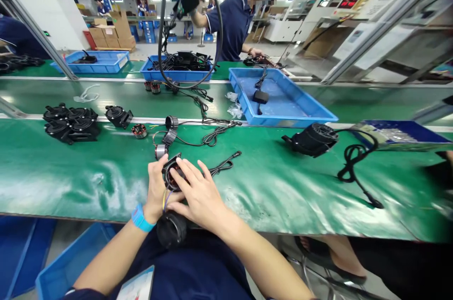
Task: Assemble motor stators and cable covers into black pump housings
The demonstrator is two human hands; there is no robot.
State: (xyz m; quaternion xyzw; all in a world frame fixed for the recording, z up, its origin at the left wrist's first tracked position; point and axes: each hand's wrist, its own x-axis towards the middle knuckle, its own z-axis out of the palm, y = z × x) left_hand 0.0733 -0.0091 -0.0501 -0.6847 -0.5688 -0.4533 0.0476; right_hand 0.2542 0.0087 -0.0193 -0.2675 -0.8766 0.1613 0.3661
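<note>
My left hand, with a light blue band at its wrist, is closed around the side of a black motor housing. Copper-coloured windings show inside the housing. My right hand curves over the same housing, its fingertips pressing on the top. Yellow and blue wires run down from the housing towards a black round cap, which hangs at the table edge against my body. Just beyond my hands stand a silver-and-black motor ring and black rings with cables.
Assembled black motor units stand at left near a loose copper-wound stator. At right lie a black motor with cord and a blue tray. Another blue bin holds black parts. A co-worker stands across the bench.
</note>
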